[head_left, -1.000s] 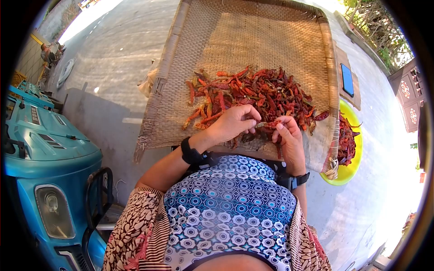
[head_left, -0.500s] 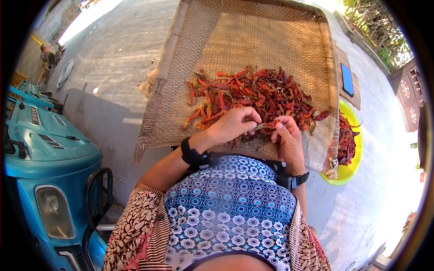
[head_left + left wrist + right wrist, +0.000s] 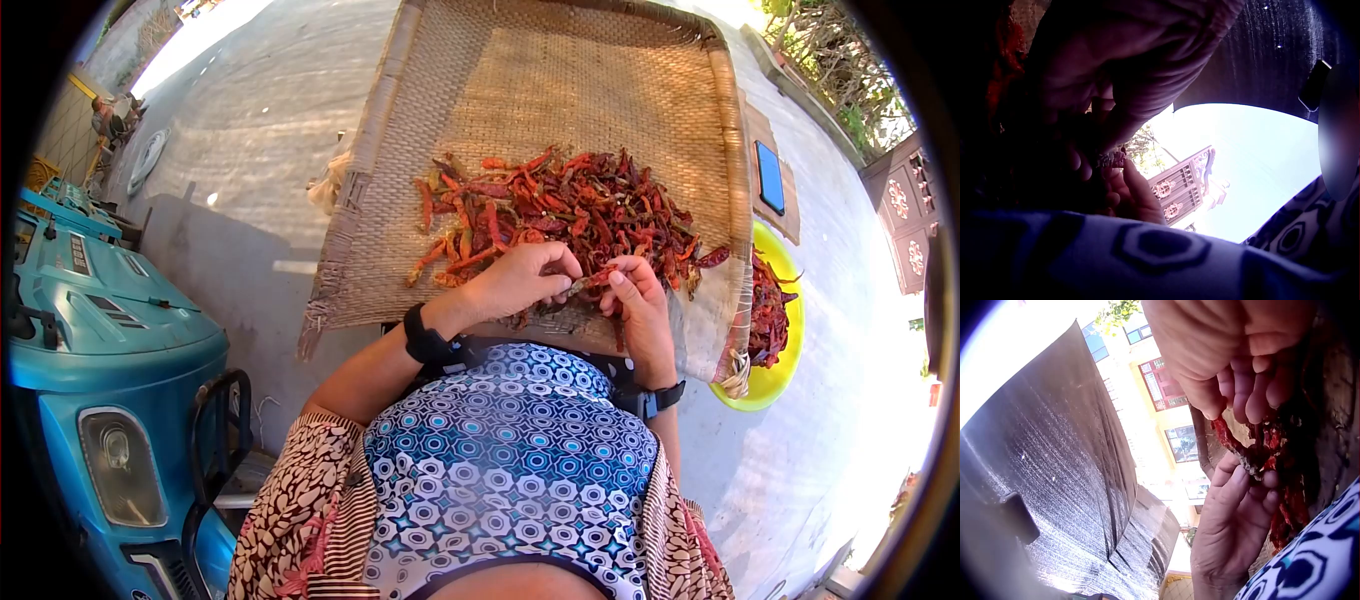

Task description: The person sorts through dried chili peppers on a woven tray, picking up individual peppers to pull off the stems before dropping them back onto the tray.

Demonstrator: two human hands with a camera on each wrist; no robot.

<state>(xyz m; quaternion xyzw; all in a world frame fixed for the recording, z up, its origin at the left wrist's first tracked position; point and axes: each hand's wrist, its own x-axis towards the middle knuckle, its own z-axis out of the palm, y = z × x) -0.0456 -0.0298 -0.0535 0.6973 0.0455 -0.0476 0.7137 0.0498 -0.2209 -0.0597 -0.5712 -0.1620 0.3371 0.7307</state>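
A dried red chili [image 3: 1225, 434] with a greyish, shrivelled end is stretched between both hands, low over the near edge of a chili pile [image 3: 560, 205]. My left hand [image 3: 522, 280] pinches its greyish end between thumb and fingers. The red end is pinched by my right hand [image 3: 640, 308], facing the left. More red chilies [image 3: 1282, 515] show below the right hand's curled fingers in the right wrist view. In the dark left wrist view, a short pale piece of the chili [image 3: 1112, 159] appears beside the right thumb [image 3: 1140, 190].
The pile lies on a large woven tray [image 3: 600, 75] with a raised rim. A yellow basin [image 3: 780, 375] of red chilies stands to the right, near a phone [image 3: 768, 178] on a board. A blue vehicle [image 3: 130, 330] stands at left. Another person [image 3: 105, 118] sits far left.
Both hands stay in nearly the same place with the chili between them. The left thumb and fingers have closed in slightly on the greyish end, which tilts a little more.
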